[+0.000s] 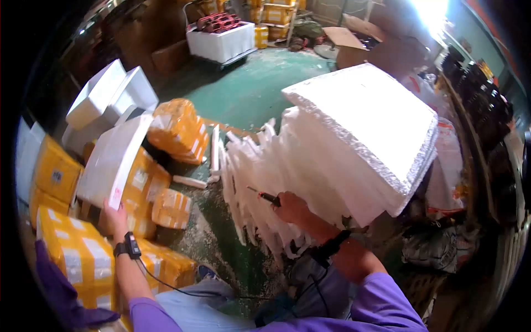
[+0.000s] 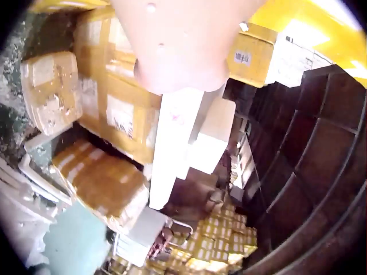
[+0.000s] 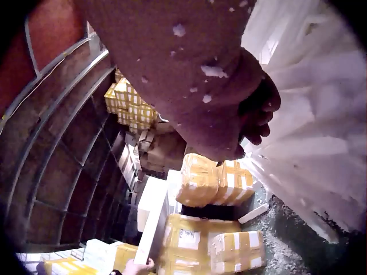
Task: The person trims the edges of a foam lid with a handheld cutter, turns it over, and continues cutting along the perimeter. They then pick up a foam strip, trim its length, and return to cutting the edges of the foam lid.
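Note:
In the head view, my left hand (image 1: 116, 221) grips the lower end of a white foam board (image 1: 113, 160), which stands tilted by the taped boxes. The left wrist view shows the back of this hand (image 2: 183, 46) over the board (image 2: 172, 143). My right hand (image 1: 291, 208) holds a thin tool by its dark and red handle (image 1: 269, 198), its tip pointing left, in front of long white foam strips (image 1: 249, 177). From the right wrist, curled fingers show on the right hand (image 3: 229, 103); the tool itself is hidden there.
Large white foam sheets (image 1: 370, 122) stand at the right. Yellow-taped boxes (image 1: 77, 254) crowd the left, with white foam boxes (image 1: 97, 94) behind. A cart (image 1: 221, 44) with a white box is at the back. Foam scraps litter the green floor (image 1: 238, 105).

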`<action>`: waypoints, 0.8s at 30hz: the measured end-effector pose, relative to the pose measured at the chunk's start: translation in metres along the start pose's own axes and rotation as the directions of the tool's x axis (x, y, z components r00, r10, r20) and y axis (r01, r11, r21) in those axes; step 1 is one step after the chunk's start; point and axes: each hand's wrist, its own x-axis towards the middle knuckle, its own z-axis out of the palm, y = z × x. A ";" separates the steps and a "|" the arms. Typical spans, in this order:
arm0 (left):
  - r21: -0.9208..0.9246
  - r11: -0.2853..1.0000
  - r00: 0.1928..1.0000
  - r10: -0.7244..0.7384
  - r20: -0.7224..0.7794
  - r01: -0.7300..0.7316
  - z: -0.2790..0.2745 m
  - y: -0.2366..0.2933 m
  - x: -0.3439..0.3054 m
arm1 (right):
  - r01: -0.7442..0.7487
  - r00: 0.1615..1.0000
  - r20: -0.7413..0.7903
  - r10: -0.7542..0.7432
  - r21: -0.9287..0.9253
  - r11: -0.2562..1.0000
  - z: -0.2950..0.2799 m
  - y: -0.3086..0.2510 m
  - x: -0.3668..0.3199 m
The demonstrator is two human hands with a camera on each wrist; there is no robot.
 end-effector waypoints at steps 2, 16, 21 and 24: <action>-0.857 0.414 0.950 -0.189 0.248 0.307 0.014 0.003 0.020 | 0.038 0.999 -0.024 -0.037 0.033 0.999 0.002 -0.004 0.006; -0.548 0.761 0.906 0.121 -0.407 -0.347 -0.188 0.148 -0.232 | 0.202 0.979 -0.120 -0.163 0.636 0.745 -0.007 -0.026 -0.004; -0.331 0.854 0.890 0.280 -0.358 -0.402 -0.238 0.154 -0.286 | 0.271 0.947 -0.145 -0.288 0.842 0.467 -0.019 -0.052 -0.026; -0.323 0.848 0.896 0.328 -0.300 -0.419 -0.250 0.142 -0.300 | 0.365 0.907 -0.208 -0.367 0.824 0.434 -0.016 -0.063 -0.035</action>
